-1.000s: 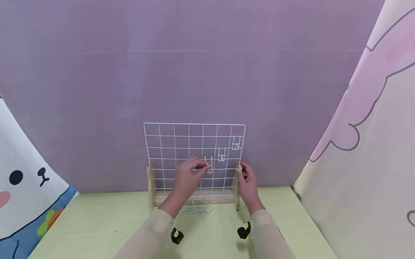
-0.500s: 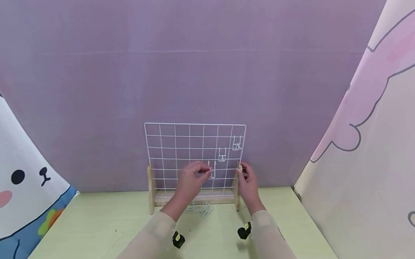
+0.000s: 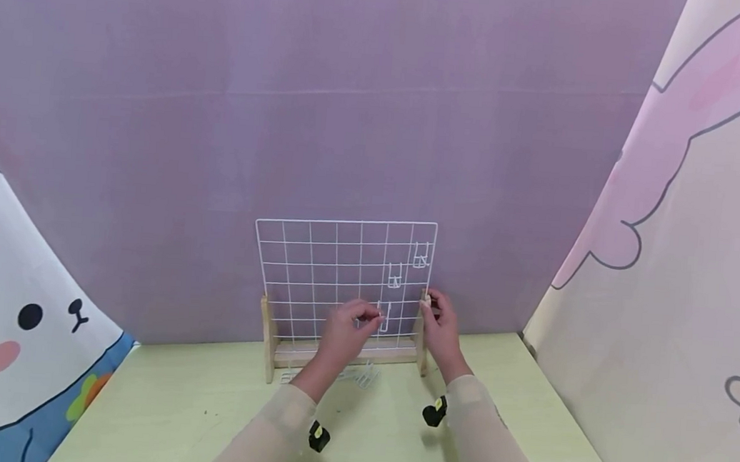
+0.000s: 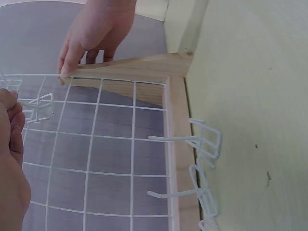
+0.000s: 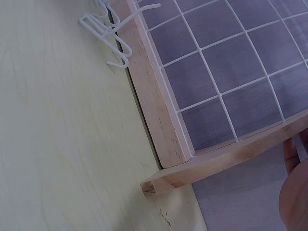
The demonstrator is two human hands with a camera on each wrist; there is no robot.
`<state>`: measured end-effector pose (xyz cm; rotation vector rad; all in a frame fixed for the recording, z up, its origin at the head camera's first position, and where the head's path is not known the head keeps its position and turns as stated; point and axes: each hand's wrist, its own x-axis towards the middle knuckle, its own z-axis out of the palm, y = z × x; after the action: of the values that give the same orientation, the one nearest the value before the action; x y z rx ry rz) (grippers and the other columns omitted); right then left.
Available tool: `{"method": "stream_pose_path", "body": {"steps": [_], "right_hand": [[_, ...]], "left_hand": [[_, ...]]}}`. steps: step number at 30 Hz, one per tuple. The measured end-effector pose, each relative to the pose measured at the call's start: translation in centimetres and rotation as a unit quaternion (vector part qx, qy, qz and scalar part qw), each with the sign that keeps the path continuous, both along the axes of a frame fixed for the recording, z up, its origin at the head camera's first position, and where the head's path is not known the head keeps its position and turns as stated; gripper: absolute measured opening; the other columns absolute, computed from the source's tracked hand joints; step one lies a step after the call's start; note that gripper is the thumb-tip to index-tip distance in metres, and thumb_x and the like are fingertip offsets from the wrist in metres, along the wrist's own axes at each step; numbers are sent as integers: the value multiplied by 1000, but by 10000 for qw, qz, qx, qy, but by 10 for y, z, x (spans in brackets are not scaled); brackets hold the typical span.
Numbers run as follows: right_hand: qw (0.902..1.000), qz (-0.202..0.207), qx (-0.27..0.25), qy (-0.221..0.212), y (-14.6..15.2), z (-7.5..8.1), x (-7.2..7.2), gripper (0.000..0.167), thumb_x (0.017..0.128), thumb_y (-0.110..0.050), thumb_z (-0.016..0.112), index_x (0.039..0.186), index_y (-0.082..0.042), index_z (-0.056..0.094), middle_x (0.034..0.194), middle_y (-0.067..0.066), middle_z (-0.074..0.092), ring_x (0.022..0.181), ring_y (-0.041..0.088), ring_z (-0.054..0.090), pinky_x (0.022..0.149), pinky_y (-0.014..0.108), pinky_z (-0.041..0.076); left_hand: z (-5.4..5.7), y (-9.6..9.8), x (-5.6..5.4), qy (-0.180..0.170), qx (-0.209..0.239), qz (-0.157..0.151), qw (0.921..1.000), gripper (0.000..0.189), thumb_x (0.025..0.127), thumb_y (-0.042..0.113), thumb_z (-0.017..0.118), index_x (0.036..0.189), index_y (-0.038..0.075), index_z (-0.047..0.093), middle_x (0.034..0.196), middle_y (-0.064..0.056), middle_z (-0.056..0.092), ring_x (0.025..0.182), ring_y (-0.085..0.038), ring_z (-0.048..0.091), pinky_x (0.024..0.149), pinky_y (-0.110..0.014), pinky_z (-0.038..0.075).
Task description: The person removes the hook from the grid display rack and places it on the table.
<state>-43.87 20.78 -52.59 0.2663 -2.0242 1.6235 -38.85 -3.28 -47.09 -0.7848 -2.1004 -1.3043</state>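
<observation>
My left hand [image 3: 346,329] pinches a white wire hook [image 3: 385,319] at the front of a white wire grid panel [image 3: 323,256], toward its lower right. In the left wrist view, part of the left hand [image 4: 12,149] shows at the left edge, with white wire hooks [image 4: 41,107] near the fingertips. My right hand [image 3: 442,329] grips the right wooden post [image 3: 423,346] of the stand that bears the panel. Two more hooks hang on the grid: an upper hook [image 3: 421,256] near the right corner and a lower hook [image 3: 395,276] left of it.
Several loose white hooks lie on the pale table [image 3: 493,411] before the wooden base bar [image 3: 348,355], among them one hook [image 3: 368,376] and another [image 4: 204,192]. A purple backdrop [image 3: 352,115] rises behind the panel. Printed cloth walls [image 3: 681,296] flank the table.
My left hand has moved down and slightly right across the grid, carrying the pinched hook. The right hand has stayed on the post.
</observation>
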Motion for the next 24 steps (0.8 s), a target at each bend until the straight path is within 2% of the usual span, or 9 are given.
{"method": "stream_pose_path", "body": {"steps": [3,9,19,24], "right_hand": [[10000,12,-29,-46,-1,2,2,33,115,-17,62,147,-8,63,129,14,63,108,29,62,88,37,59],[9999,4,-9,-137,-2,6,5,34,114,-11,61,148,-7,61,131,15,63,111,27,63,89,29,57],[9997,83,-2,-246,0,8,6,32,115,-13,60,147,-10,61,131,14,62,115,30,62,95,43,59],[9998,58,13,-215,0,8,5,31,114,-12,61,145,-9,62,131,15,63,115,31,63,94,42,58]], "left_hand": [[-5,1,-1,-129,-123,12,9998,5,97,9,86,97,12,82,90,10,74,79,-6,65,68,-24,58],[-12,2,-3,-212,-193,-56,9996,4,99,13,85,97,12,82,95,8,77,85,-7,68,74,-25,60],[-17,4,-2,-477,-226,-176,9985,4,97,5,85,98,6,82,95,8,76,87,-9,71,79,-26,63],[-22,5,-5,-460,-295,-193,9983,5,97,6,85,96,9,81,93,7,76,86,-8,71,79,-26,63]]}}
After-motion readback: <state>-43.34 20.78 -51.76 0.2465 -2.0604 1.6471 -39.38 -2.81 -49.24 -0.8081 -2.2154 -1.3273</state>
